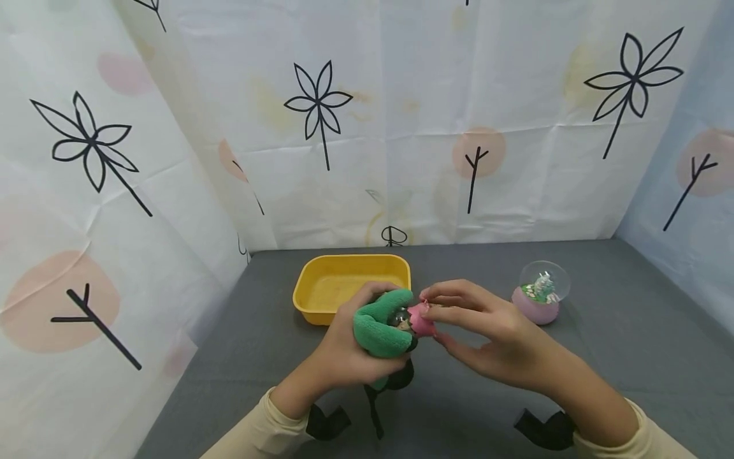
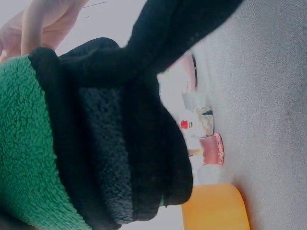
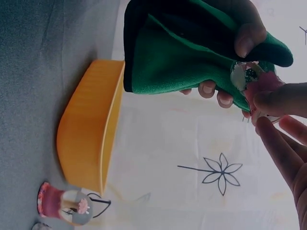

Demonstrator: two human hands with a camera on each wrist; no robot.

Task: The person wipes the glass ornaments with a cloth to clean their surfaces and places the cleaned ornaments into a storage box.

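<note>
My left hand (image 1: 338, 354) grips a fuzzy green cloth (image 1: 373, 328) with black edging, folded around the clear dome of a small snow globe (image 1: 399, 317). The globe lies tilted sideways, its pink scalloped base (image 1: 422, 320) sticking out of the cloth toward the right. Thumb and fingertips of my right hand (image 1: 499, 328) pinch that base. In the right wrist view the pink globe (image 3: 263, 85) shows between the cloth and my right thumb. A dark end of the cloth (image 2: 105, 143) fills much of the left wrist view.
A yellow plastic basin (image 1: 304, 312) stands behind my left hand on the grey table. To the right is another snow globe (image 1: 538, 309) with a pink base. The wrist views show more small ornaments, including a pink-based globe (image 3: 50, 201) near the basin. Patterned white curtains surround the table.
</note>
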